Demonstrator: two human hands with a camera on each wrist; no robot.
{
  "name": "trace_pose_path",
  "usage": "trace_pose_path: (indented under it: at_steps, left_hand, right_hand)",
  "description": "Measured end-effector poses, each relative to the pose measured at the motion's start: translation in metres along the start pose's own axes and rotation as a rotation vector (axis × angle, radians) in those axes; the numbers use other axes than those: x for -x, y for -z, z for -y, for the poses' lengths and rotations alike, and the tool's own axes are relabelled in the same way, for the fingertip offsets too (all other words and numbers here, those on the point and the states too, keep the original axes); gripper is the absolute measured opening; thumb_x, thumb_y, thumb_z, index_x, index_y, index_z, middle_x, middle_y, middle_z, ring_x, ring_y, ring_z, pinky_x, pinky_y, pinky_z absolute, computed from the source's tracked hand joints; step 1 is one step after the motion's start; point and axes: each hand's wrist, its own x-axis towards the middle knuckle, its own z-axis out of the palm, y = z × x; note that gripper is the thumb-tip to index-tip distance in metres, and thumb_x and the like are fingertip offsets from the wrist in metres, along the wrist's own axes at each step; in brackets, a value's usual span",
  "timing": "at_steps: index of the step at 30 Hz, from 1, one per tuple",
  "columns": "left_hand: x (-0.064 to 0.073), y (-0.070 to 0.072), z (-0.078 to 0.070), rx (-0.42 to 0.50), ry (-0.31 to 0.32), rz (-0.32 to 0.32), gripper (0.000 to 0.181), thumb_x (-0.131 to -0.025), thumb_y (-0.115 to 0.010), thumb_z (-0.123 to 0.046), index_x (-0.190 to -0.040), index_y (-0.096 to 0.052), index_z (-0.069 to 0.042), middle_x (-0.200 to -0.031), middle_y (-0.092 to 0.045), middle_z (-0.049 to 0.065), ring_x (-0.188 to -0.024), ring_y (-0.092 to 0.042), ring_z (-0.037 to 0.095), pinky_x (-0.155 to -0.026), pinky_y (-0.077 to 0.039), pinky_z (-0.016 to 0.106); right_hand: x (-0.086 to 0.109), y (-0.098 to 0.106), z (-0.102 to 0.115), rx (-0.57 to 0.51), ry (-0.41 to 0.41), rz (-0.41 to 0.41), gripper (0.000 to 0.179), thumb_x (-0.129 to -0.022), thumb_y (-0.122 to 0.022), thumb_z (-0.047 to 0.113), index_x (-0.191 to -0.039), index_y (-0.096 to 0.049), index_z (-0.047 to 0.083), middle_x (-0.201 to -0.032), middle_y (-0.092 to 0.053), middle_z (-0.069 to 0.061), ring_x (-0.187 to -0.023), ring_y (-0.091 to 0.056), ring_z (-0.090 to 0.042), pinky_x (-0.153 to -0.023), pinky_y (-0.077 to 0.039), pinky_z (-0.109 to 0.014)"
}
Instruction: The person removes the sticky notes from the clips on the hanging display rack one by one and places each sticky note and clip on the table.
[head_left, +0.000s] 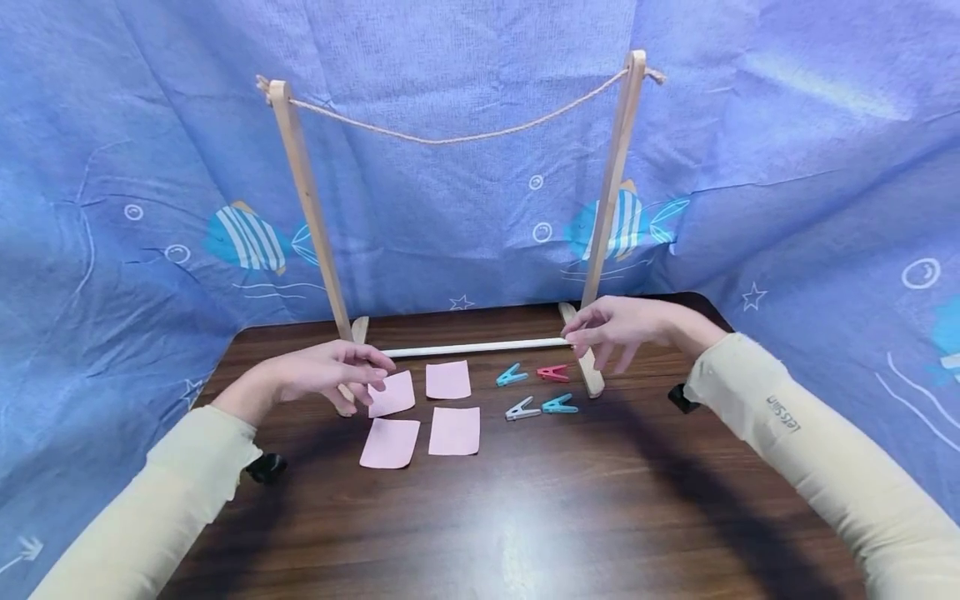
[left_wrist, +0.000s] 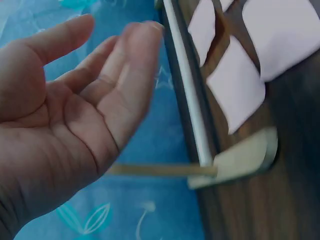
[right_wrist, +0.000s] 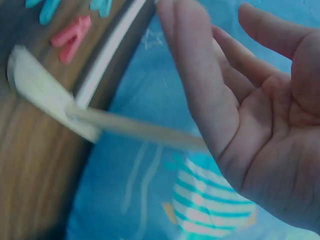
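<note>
My left hand (head_left: 326, 371) hovers near the left foot of a wooden frame, its fingers loosely bent and holding nothing. In the head view it partly covers one of several pink paper squares (head_left: 454, 432) laid out left of the middle. My right hand (head_left: 622, 327), relaxed and holding nothing, hovers by the frame's right foot (head_left: 592, 375). Between the hands lie several clothespins: a red clothespin (head_left: 553, 373), a white clothespin (head_left: 522, 409) and blue clothespins (head_left: 559, 405). The left wrist view shows the left palm (left_wrist: 65, 120) facing the camera; the right palm (right_wrist: 280, 150) shows likewise.
Two wooden posts (head_left: 311, 200) rise at the table's back, with a sagging rope (head_left: 442, 142) tied between their tops. A white rod (head_left: 476, 347) joins their feet. Behind hangs a blue fish-patterned cloth (head_left: 465, 217). The dark wooden table (head_left: 570, 508) stretches toward me.
</note>
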Motion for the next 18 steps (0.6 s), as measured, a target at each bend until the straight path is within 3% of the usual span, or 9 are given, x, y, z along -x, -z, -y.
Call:
trace_pose_path:
  at_steps: [6,10,12,14,16,18]
  left_hand:
    - [0.022,0.022,-0.007,-0.095,0.074,-0.042,0.051,-0.102,-0.062,-0.025,-0.144,-0.046,0.0,-0.115,-0.064,0.012,-0.101,-0.065,0.028,-0.086,-0.059,0.047]
    - [0.04,0.036,-0.007,-0.203,0.057,-0.13,0.054,-0.102,-0.062,-0.027,-0.144,-0.046,0.003,-0.126,-0.062,0.016,-0.11,-0.064,0.03,-0.089,-0.058,0.045]
    - [0.046,0.041,-0.007,-0.334,0.009,-0.199,0.051,-0.103,-0.062,-0.028,-0.141,-0.05,0.004,-0.129,-0.062,0.019,-0.115,-0.062,0.033,-0.093,-0.055,0.047]
    - [0.051,0.046,-0.007,-0.513,-0.043,-0.298,0.049,-0.103,-0.061,-0.029,-0.137,-0.053,0.006,-0.131,-0.061,0.024,-0.119,-0.059,0.038,-0.096,-0.052,0.051]
    - [0.054,0.049,-0.008,-0.686,-0.07,-0.413,0.05,-0.104,-0.06,-0.031,-0.136,-0.054,0.007,-0.135,-0.058,0.029,-0.124,-0.054,0.045,-0.1,-0.047,0.058]
    - [0.055,0.051,-0.009,-0.795,-0.072,-0.511,0.055,-0.105,-0.058,-0.034,-0.14,-0.051,0.008,-0.139,-0.053,0.033,-0.129,-0.048,0.05,-0.103,-0.04,0.064]
  right_hand:
    - [0.02,0.025,0.014,0.155,-0.021,-0.069,0.049,-0.105,-0.058,0.033,-0.143,-0.053,0.003,-0.121,-0.065,-0.013,-0.096,-0.072,-0.027,-0.071,-0.062,-0.046]
    - [0.033,0.035,0.023,0.526,0.004,-0.148,0.048,-0.105,-0.058,0.03,-0.141,-0.054,-0.001,-0.113,-0.069,-0.014,-0.093,-0.07,-0.029,-0.078,-0.059,-0.049]
    - [0.038,0.038,0.025,0.735,0.014,-0.223,0.044,-0.104,-0.06,0.027,-0.137,-0.058,-0.003,-0.112,-0.07,-0.017,-0.098,-0.069,-0.034,-0.085,-0.056,-0.053]
    - [0.041,0.039,0.027,0.878,0.019,-0.307,0.041,-0.102,-0.063,0.024,-0.132,-0.061,-0.004,-0.116,-0.069,-0.02,-0.108,-0.066,-0.038,-0.092,-0.051,-0.058]
    - [0.043,0.039,0.027,0.925,0.022,-0.387,0.041,-0.101,-0.065,0.022,-0.132,-0.061,-0.005,-0.123,-0.066,-0.025,-0.114,-0.062,-0.044,-0.097,-0.048,-0.061]
    - [0.044,0.04,0.026,0.95,0.039,-0.452,0.043,-0.1,-0.065,0.021,-0.134,-0.06,-0.005,-0.131,-0.061,-0.027,-0.121,-0.056,-0.048,-0.101,-0.044,-0.063]
